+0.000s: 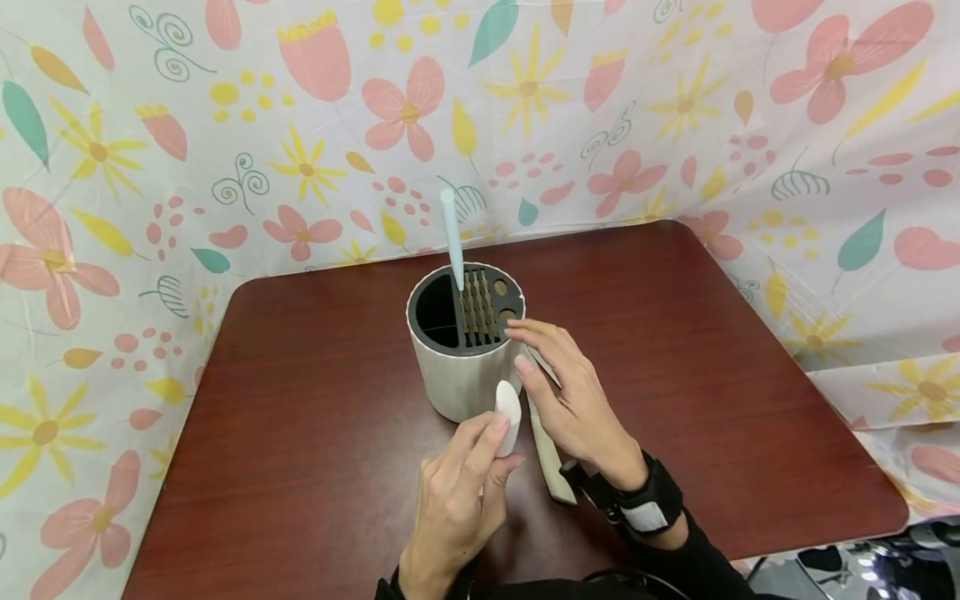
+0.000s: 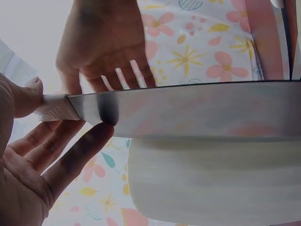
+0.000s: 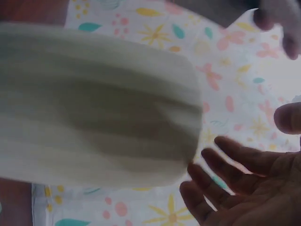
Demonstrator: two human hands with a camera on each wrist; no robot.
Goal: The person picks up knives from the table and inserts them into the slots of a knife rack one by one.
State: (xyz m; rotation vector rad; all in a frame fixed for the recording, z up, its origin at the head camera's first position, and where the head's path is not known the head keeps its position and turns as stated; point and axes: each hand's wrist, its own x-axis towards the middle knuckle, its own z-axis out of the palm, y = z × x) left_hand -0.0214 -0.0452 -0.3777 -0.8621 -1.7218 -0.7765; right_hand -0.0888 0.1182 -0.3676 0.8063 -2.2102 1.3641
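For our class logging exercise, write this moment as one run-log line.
left hand: grips knife by white handle | right hand: open beside holder, contact unclear | holder: upright on table, light-blue handle standing in it

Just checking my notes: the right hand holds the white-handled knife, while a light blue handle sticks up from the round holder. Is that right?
Not quite: the left hand holds the white-handled knife, as the head view shows; the right hand is open, holding nothing. A light blue handle does stick up from the round holder.

Left of the holder (image 1: 457,383) is passable; rightward, seemingly a handle (image 1: 551,461) obstructs.
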